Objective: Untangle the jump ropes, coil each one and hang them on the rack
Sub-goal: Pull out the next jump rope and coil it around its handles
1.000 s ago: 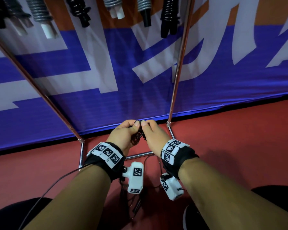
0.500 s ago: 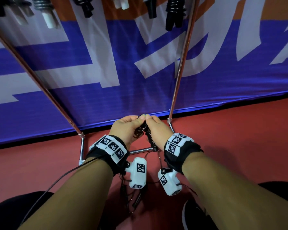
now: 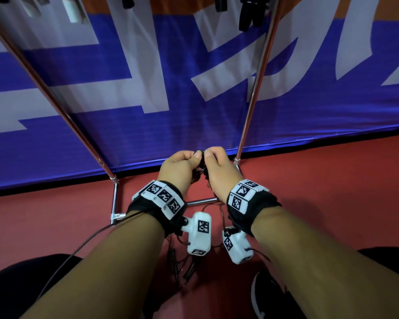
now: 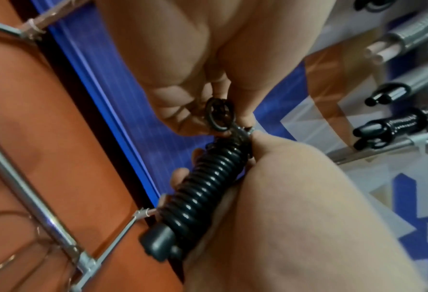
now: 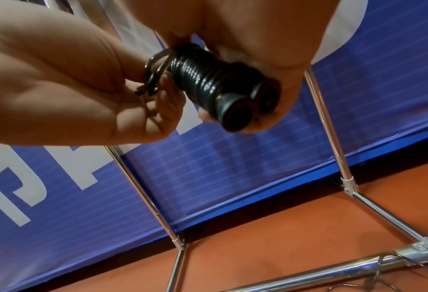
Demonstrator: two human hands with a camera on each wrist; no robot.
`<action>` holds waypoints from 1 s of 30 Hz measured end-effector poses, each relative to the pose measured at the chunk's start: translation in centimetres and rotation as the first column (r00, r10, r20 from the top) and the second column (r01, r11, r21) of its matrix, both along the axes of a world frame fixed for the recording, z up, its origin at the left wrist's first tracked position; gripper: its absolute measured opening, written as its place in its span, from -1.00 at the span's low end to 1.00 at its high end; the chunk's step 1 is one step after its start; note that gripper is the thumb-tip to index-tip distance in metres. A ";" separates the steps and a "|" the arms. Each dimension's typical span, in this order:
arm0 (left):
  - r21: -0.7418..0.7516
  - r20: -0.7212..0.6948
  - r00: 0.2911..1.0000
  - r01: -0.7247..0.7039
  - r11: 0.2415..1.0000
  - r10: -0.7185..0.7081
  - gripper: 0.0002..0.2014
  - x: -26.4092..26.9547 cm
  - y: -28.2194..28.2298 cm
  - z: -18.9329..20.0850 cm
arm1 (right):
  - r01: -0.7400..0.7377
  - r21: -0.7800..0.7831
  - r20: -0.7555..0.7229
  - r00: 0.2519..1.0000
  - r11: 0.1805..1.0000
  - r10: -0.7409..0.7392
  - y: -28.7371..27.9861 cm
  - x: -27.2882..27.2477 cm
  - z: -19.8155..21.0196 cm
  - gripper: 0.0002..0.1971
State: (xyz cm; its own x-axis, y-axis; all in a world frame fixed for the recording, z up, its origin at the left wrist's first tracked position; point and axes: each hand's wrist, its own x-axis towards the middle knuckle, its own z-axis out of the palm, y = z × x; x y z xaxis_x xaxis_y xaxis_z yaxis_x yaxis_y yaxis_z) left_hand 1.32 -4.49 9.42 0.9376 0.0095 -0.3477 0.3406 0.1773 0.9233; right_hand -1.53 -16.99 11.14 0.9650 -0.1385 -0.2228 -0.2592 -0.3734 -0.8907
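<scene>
Coiling step: our right hand grips the wound black rope bundle, left hand pinches its end loop below the rack; next we tuck it, then hang it.

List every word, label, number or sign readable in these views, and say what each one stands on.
No text can be read in full.
Banner: large white strokes on blue, cropped by the frame, not readable as words.
Left wrist band: black-and-white square code markers, and tiny characters too small to read.
Right wrist band: the same kind of markers, no legible characters.
Two white wrist camera housings: one code marker on each, no words.
Coiled black jump rope: no marking visible.
</scene>
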 end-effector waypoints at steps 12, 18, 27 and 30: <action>-0.116 -0.125 0.988 0.075 0.990 -0.089 -0.68 -0.4 0.5 0.9 | -0.038 0.064 -0.054 0.998 0.997 0.041 -0.5 -0.1 0.5 -0.78; 0.058 -0.084 0.994 0.074 0.996 -0.069 -0.74 0.2 1.6 1.3 | -0.037 0.211 -0.083 0.995 0.977 0.056 -0.7 -0.2 0.6 -0.78; 0.385 0.033 0.996 0.066 0.921 -0.085 -0.77 0.3 1.6 2.1 | -0.084 0.117 -0.061 0.994 0.990 0.092 -0.5 0.1 -0.5 -0.77; 0.322 0.036 0.992 0.104 0.941 -0.122 -0.78 0.0 1.1 2.7 | -0.108 0.108 -0.047 0.992 0.988 0.114 -0.3 0.2 -0.8 -0.75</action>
State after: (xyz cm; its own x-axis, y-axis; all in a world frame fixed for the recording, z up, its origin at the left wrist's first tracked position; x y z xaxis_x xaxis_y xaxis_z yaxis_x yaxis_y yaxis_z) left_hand 1.28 -3.36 12.09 0.9564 0.0038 -0.2921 0.2887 -0.1660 0.9429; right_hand -1.33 -17.34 10.29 0.9596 -0.0042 -0.2812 -0.2688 -0.3078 -0.9127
